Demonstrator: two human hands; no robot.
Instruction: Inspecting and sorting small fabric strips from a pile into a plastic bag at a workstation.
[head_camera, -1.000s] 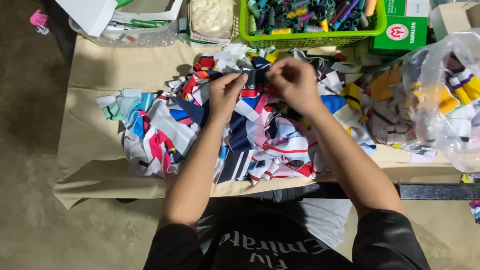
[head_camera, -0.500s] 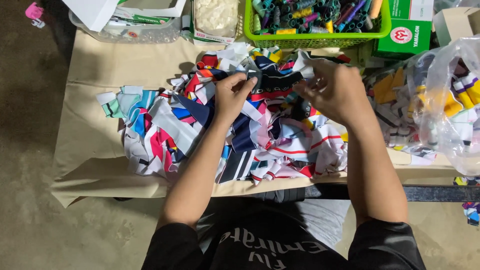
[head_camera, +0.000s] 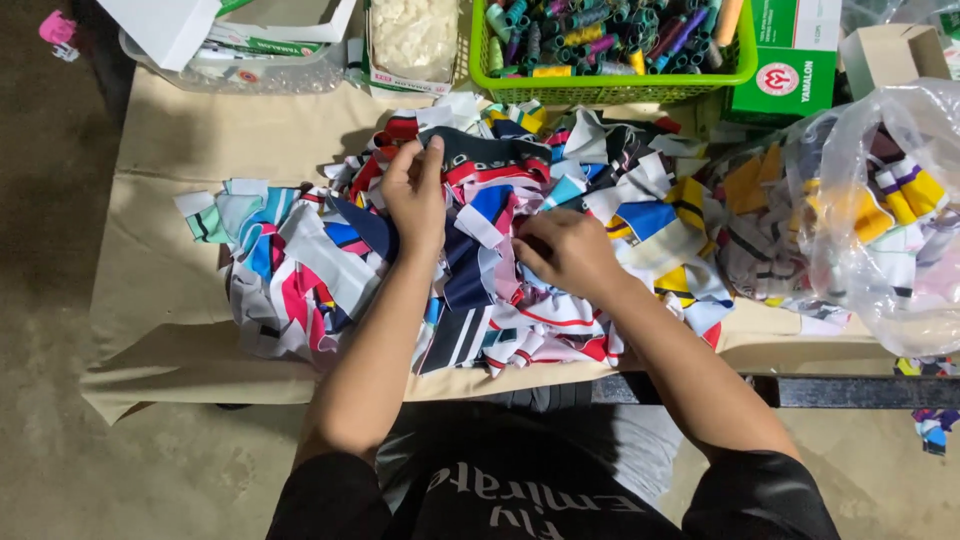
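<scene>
The right hand (head_camera: 565, 250) now lies low in the middle of the frame, pressed down on the pile of cloth scraps (head_camera: 480, 260). Half a second ago it was higher and further right, up near the top edge of the pile, so it has dropped down and come in toward the person's body. Its fingers are curled into the scraps, but the pictures do not show if its grip has closed on one piece or is just pushing.

The left hand (head_camera: 415, 195) has hardly moved. It sits at the upper middle of the pile, and its grip is pinched shut on a dark scrap with a red and white band (head_camera: 480, 155) (thumb on one side, fingers on the other).

So the two hands, which were close together a second ago, are now apart. It looks like the person is sorting through the pile, holding one piece up top while feeling for another lower down.

The pile itself lies spread over the middle of the table (head_camera: 160, 300), on its tan cover. A green basket of thread spools (head_camera: 600, 45) sits at the top, and a clear bag of more scraps (head_camera: 880, 210) sits at the right.
</scene>
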